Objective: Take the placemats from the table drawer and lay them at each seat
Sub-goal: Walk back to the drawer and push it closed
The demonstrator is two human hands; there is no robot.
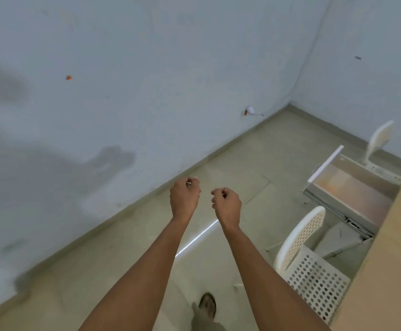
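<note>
Both arms reach forward over the floor. My left hand [184, 198] and my right hand [226, 205] hang side by side with fingers curled inward and nothing in them. The table drawer [352, 187] stands pulled out at the right, well away from both hands; its bottom shows bare and no placemats are visible in it. The light wooden table [390, 271] runs along the right edge of the view.
A white perforated chair [311, 266] stands beside the table, near my right forearm. A second white chair [381, 137] is beyond the drawer. A pale wall [123, 91] rises on the left. My foot [207, 304] is on the tiled floor.
</note>
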